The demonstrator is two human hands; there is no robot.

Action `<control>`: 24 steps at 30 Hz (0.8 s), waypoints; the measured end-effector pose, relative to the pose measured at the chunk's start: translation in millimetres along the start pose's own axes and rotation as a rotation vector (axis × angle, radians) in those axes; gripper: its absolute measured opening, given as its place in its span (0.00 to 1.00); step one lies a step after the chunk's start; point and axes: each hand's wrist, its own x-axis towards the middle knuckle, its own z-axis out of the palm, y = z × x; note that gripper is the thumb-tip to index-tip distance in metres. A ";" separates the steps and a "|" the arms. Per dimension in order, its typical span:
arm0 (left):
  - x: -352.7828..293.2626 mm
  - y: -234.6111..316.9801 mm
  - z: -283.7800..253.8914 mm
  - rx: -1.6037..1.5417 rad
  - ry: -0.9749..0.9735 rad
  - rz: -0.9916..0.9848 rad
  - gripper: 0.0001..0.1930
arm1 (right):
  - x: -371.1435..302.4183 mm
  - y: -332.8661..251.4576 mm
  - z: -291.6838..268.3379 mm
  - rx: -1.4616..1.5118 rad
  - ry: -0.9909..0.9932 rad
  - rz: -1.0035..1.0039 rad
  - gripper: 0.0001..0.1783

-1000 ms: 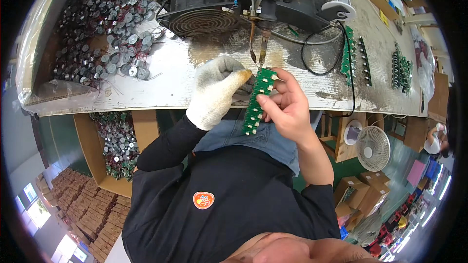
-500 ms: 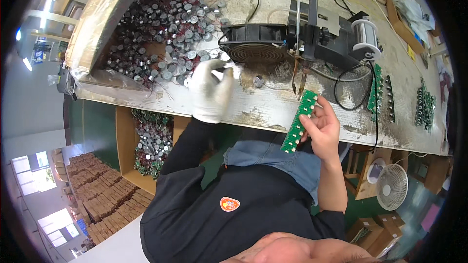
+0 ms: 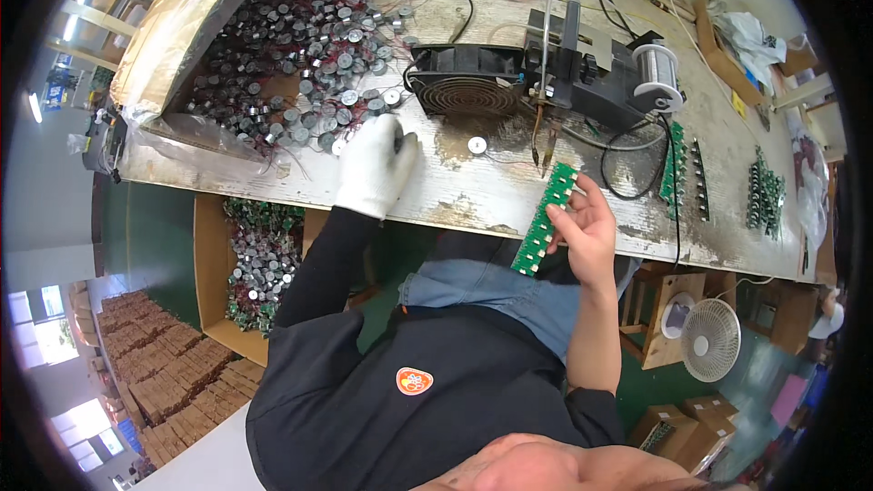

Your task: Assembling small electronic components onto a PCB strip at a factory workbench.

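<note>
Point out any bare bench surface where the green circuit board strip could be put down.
Bare worn wooden bench lies between the gloved left hand and the bare right hand, below the black fan, apart from one small round silver part. Left is crowded with the pile of small round silver components; right holds black cables.

Bright, even daylight over the table (image 3: 473, 191); colours read clean, little noise. Blown-out windows (image 3: 41, 341) at the far-left rim and a ceiling lamp (image 3: 35, 107) above them burn white. Soft shadows only: a dim band under the table edge, dark under the black fan (image 3: 468, 82). Glare on the clear plastic sheet (image 3: 182, 23) at the left. Strong fisheye bend; the table edge curves, the corners go black. Centre sharp, rim smeared and soft.
</note>
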 end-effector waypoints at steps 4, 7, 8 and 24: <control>-24.6 -8.7 3.9 -0.452 0.139 -0.173 0.09 | 2.0 2.1 -2.6 0.008 -0.025 0.013 0.31; -30.1 -15.6 6.0 -0.502 0.095 -0.239 0.06 | 0.4 5.1 -4.6 -0.017 -0.067 -0.056 0.36; -28.2 -5.8 -0.9 -0.617 0.098 -0.287 0.07 | -0.1 5.7 -5.3 -0.011 -0.066 -0.058 0.38; -33.1 67.4 3.5 -1.097 -0.323 -0.426 0.16 | -1.2 0.6 -4.4 0.016 -0.043 0.046 0.44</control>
